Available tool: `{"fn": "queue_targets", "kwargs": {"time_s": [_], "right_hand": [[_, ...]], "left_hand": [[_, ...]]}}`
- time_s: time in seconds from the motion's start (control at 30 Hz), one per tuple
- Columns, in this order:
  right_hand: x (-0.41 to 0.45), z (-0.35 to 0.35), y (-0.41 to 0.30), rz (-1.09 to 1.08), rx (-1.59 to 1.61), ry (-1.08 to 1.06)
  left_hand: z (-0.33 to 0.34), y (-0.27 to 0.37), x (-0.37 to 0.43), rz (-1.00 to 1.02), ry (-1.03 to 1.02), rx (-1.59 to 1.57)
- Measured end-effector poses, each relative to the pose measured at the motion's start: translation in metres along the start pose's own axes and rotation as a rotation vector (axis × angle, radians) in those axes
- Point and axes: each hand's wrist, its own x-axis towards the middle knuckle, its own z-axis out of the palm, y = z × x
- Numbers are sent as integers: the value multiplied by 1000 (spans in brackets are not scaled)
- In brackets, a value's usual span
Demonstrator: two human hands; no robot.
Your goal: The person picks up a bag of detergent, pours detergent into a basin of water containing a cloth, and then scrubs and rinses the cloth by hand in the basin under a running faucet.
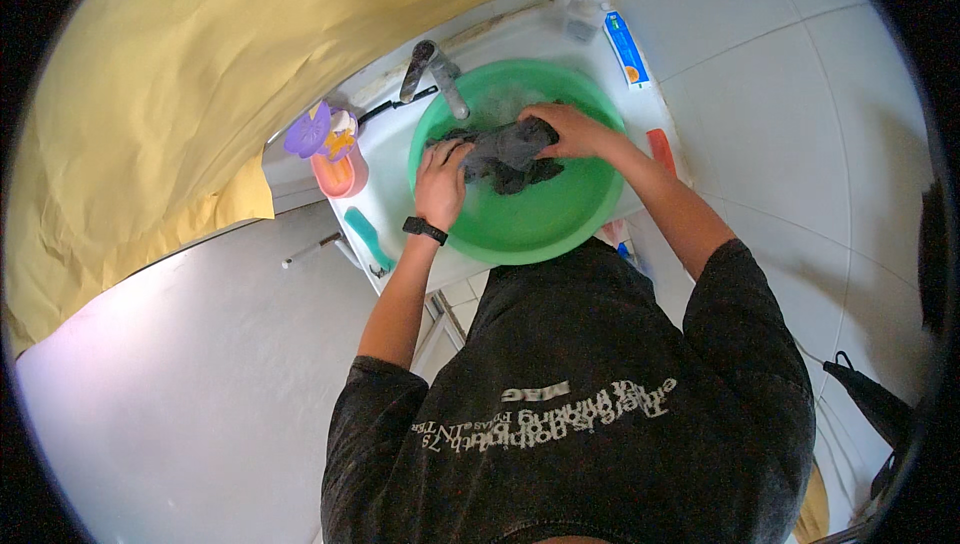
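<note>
A round green plastic basin (540, 232) rests on a white sink, with soapy-looking water in it. Dark wet cloth (502, 150) lies bunched in the basin's upper half, its exact kind not clear. My right hand (566, 127) grips the right end of the cloth, thumb and fingers around a fold. My left hand (442, 180) lies on the cloth's left end, fingers bent over it; the fingertips are partly lost against the dark fabric. The metal faucet (450, 86) reaches over the basin's rim just above my left hand.
Left of the basin stand a pink container (341, 176), a purple soap dish (307, 131) and a teal handle (366, 235). A black-handled tool (390, 105) lies behind. To the right are a toothpaste tube (626, 48) and a red object (661, 152). Yellow sheeting (187, 78) hangs at upper left.
</note>
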Motion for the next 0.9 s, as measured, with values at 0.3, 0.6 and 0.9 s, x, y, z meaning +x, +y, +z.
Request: {"fn": "queue_targets", "kwargs": {"time_s": [0.3,0.6,0.9], "right_hand": [[-17,39,21,292,-489,226],[30,68,-7,513,-652,-348],[30,92,22,447,-711,-463]], "left_hand": [[38,-25,-5,-170,54,95],[106,-61,12,-104,-529,330],[131,-69,22,-143,-916,520]]}}
